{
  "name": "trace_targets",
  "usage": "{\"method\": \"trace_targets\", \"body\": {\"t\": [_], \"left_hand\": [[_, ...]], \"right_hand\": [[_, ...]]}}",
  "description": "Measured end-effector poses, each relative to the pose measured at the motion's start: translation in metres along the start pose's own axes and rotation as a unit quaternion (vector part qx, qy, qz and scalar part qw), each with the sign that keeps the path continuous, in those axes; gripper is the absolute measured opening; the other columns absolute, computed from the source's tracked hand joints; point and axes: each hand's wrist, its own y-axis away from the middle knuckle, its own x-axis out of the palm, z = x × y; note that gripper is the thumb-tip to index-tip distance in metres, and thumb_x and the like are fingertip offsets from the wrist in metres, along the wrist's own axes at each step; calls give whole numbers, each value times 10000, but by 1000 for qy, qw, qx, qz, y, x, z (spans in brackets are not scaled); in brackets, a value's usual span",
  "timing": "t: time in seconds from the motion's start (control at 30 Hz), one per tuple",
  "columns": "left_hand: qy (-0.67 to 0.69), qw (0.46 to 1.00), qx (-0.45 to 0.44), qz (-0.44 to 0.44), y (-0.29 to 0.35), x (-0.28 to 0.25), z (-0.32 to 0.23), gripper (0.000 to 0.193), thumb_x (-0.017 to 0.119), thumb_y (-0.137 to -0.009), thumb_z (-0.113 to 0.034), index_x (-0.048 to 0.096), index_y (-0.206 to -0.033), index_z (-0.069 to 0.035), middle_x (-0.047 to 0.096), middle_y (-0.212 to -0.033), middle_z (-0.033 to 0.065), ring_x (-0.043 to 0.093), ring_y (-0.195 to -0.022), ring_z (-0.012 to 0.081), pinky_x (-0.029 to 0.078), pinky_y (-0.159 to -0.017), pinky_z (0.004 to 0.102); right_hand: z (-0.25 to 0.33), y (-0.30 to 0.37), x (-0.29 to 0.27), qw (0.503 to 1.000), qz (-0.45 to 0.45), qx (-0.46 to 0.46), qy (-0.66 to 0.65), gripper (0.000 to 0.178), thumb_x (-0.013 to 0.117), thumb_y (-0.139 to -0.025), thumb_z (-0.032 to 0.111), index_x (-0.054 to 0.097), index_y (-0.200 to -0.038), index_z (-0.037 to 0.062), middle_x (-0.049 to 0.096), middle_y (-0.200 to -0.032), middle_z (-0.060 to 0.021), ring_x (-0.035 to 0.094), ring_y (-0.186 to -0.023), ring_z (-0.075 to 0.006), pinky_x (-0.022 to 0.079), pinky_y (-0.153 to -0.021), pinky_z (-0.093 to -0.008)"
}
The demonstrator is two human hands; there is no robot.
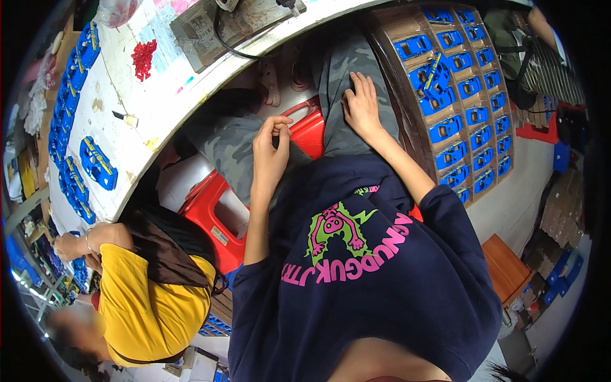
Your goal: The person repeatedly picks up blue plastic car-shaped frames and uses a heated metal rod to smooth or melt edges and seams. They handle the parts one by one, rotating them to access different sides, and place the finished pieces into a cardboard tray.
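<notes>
My left hand (270, 149) is raised over my left thigh, its fingers loosely curled toward the thumb. Nothing shows between those fingers. Stretched out on my right thigh lies my right hand (363, 108), open and holding nothing. Camouflage trousers (344, 63) cover both legs. Close by on the right stands a divided carton (407, 57) with rows of blue plastic toy car bodies (450, 154). One more blue car body (437, 76) with a yellow stripe lies tilted on top of the others.
A white curved table (108, 159) bears a line of blue car bodies (73, 89), red small parts (144, 60), a cutter blade (125, 118) and a metal plate (200, 38). Red stools (219, 219) stand beneath. A co-worker in yellow (153, 299) sits left, hands at the table edge.
</notes>
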Motion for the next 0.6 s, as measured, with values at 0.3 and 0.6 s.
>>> {"method": "trace_targets", "body": {"t": [0.3, 0.6], "left_hand": [[9, 1000, 2, 5, -1, 5, 3, 91, 473, -778, 26, 518, -855, 9, 520, -689, 67, 508, -643, 118, 419, -628, 236], [8, 1000, 10, 4, -2, 8, 2, 89, 464, -793, 10, 522, -861, 6, 514, -690, 47, 491, -643, 101, 405, -619, 228]], "right_hand": [[30, 13, -19, 982, 10, -50, -183, 85, 529, -686, 18, 484, -750, -15, 510, -846, -168, 469, -914, -317, 337, -884, -422], [53, 15, -19, 981, 73, -77, -161, 282, 541, -688, 58, 483, -956, -7, 497, -982, -222, 446, -994, -318, 304, -897, -407]]}}
